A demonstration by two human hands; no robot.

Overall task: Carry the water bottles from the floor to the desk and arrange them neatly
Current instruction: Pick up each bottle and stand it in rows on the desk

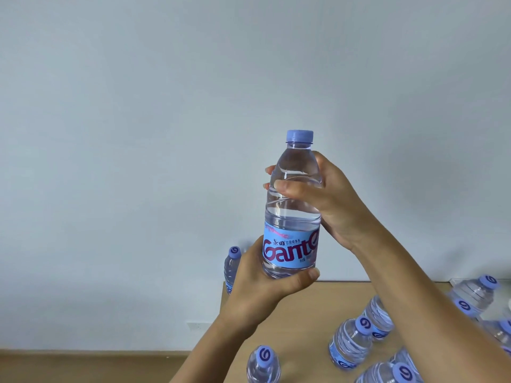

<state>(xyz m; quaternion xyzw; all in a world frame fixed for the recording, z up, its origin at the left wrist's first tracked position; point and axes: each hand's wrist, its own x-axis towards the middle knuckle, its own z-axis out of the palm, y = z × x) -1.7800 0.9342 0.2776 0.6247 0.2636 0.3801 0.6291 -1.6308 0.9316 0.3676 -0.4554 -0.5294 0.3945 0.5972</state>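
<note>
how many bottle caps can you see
8: held bottle, desk's far-left corner, front, middle, lower right, far right. Arms may hide more.

Two bare forearms come up from the bottom edge of the view, each ending in a bare hand: the left hand (265, 283) and the right hand (322, 197). No sleeve, cuff, glove, watch, bracelet or ring shows on either arm along the whole visible length, from the lower frame edge to the fingertips. The fingernails that show, on the left thumb (311, 273) and on the right fingers (279, 186), are short, plain and unpainted; nothing more of the person is in view.
</note>
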